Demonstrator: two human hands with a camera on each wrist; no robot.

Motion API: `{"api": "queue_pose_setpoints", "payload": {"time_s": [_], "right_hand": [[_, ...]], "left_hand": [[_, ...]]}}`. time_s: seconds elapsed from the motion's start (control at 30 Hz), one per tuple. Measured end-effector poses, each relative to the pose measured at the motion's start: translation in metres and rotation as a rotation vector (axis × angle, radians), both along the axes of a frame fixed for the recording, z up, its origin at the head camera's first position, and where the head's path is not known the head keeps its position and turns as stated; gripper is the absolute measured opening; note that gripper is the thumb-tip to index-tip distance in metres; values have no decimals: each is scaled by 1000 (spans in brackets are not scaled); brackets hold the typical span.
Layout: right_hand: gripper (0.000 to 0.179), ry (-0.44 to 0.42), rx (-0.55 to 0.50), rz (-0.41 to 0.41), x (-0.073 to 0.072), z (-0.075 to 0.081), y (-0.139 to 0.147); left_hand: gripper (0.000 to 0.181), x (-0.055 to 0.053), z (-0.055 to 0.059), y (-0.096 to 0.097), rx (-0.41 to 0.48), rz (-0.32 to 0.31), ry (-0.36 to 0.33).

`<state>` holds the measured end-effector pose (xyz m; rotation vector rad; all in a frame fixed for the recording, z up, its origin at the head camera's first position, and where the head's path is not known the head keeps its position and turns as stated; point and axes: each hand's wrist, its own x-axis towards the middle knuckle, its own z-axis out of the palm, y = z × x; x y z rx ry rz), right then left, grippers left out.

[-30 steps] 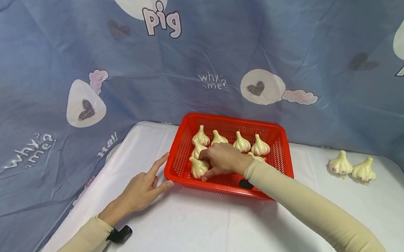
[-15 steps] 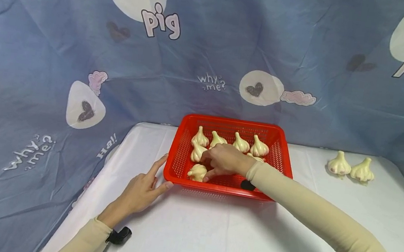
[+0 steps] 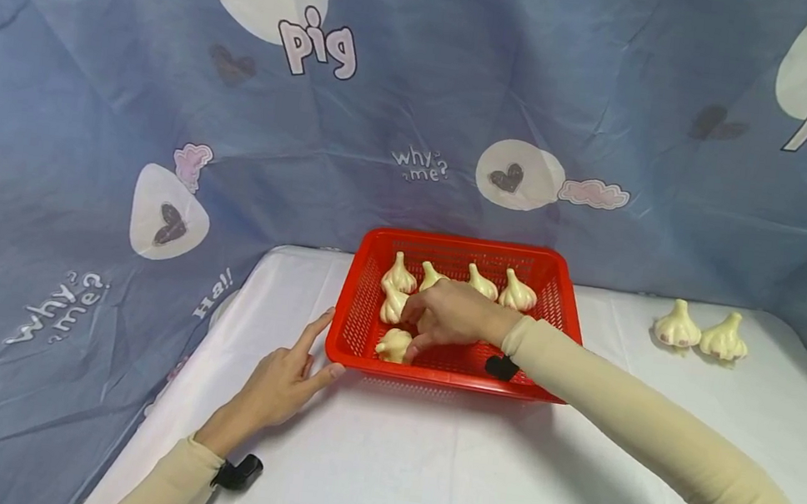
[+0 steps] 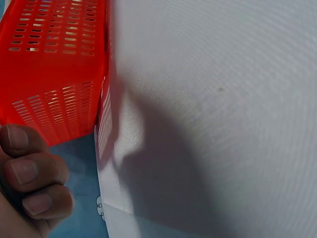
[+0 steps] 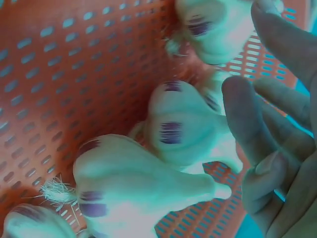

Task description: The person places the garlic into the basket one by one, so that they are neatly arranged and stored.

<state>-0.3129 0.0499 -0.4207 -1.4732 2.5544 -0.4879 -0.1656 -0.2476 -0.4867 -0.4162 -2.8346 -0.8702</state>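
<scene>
A red plastic basket (image 3: 448,380) holds several garlic bulbs, four of them... in a back row, including a garlic bulb (image 3: 401,275) at the back left. My right hand (image 3: 462,316) reaches into the basket with its fingers loosely bent. Its thumb tip is right at a garlic bulb (image 3: 393,345) lying on its side in the front left corner. In the right wrist view the thumb (image 5: 287,39) overlaps that bulb's edge, while the other fingers lie apart from it. My left hand (image 3: 281,384) rests at the basket's front left corner, index finger stretched along the left side and thumb near the front rim.
Two more garlic bulbs, a left one (image 3: 678,324) and a right one (image 3: 725,337), stand at the back right of the white-covered table (image 3: 378,459). A blue printed cloth (image 3: 360,112) hangs behind the basket and along the left side.
The front left bulb has tipped from leaning upright onto its side, and my right hand has drawn slightly right, its fingers off the bulb. My left hand has stayed at the corner.
</scene>
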Motion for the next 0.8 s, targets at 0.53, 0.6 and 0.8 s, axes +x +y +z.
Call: {"api": "queue_pose_setpoints", "payload": {"time_s": [0.53,0.6,0.8], "right_hand": [[32,-16,-225,-154,-16,61,94],[28,20,-228,-186,-17,68,110],[18,69,-186,-319,-15,80,165]], "left_hand": [[83,-1,2,1,6,4,-16],[84,-1,2,0,6,3,-22],[84,-1,0,1,0,6,-20]]}}
